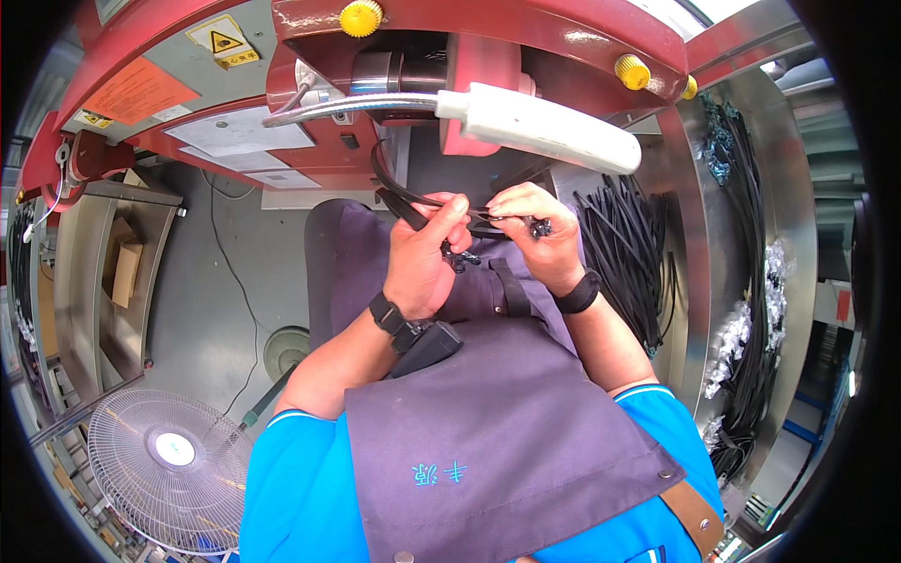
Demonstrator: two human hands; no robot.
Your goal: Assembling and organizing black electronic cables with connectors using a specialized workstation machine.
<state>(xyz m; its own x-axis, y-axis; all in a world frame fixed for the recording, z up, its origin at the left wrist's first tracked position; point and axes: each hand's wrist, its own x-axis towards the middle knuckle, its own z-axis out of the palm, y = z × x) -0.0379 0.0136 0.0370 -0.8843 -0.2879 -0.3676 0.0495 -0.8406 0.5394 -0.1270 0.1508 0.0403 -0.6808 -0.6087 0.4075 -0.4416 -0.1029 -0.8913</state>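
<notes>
Purplish apron bib point(497, 413) covers the chest nearest the camera. Above the lap, the left hand point(422, 258) has its fingers closed round a small bunch of flat black strips point(402, 208); the right hand point(546, 239) pinches, thumb against fingers, what seems to be one strip's end, partly hidden. Beyond hangs a white lamp point(554, 129); a loose black pile point(621, 249) lies right.
</notes>
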